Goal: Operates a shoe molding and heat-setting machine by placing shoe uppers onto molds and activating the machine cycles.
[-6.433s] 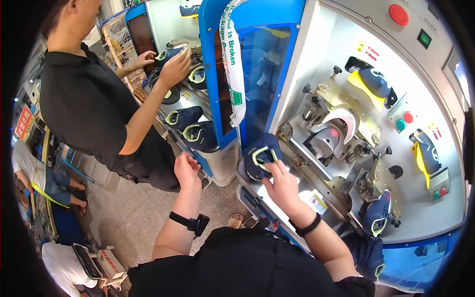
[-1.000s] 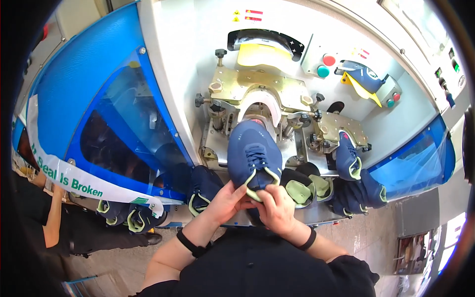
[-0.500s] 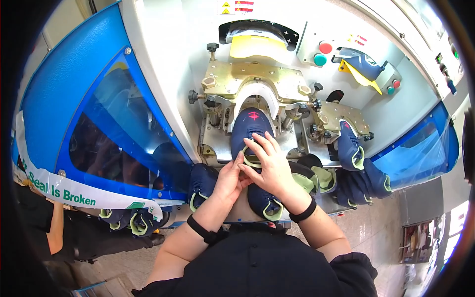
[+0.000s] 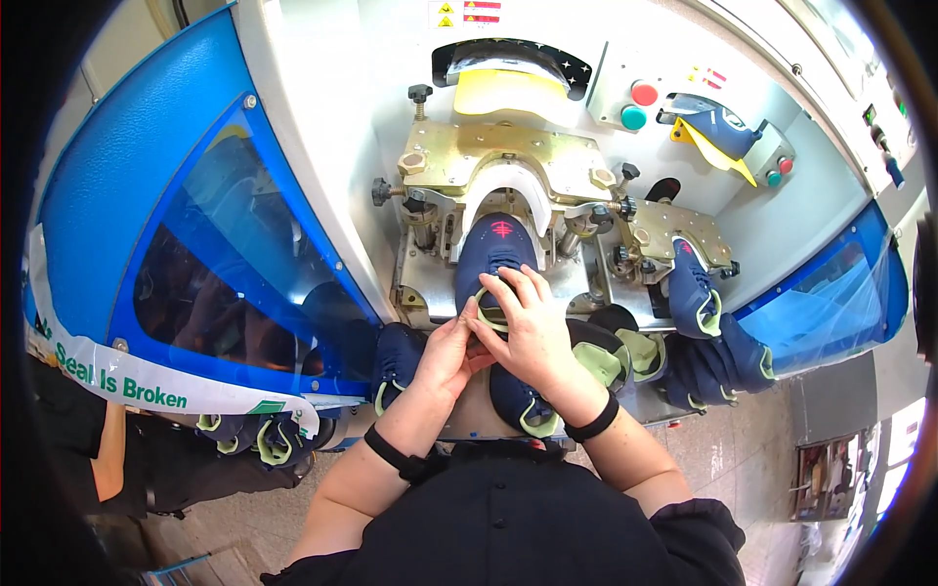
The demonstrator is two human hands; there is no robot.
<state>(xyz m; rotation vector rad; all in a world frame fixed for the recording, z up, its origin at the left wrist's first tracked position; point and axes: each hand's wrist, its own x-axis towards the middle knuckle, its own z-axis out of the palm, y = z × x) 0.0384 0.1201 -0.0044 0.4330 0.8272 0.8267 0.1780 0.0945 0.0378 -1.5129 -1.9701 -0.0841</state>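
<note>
A navy shoe upper (image 4: 496, 256) with a light green collar and a small red mark stands in the brass clamp (image 4: 503, 174) of a white machine, its heel end under the white arch. My right hand (image 4: 528, 327) lies over the green collar, fingers spread on it. From the left side, my left hand (image 4: 447, 354) grips the same collar edge. Both hands press on the shoe.
Several more navy uppers (image 4: 703, 337) lie on the ledge right of my hands, others (image 4: 399, 359) to the left. A second station (image 4: 718, 125) holds another shoe at upper right. Blue transparent guards (image 4: 195, 254) flank the machine. Red and green buttons (image 4: 638, 104) sit above.
The shoe has gone further into the clamp, toward the machine. My hands have followed it and now rest on its collar.
</note>
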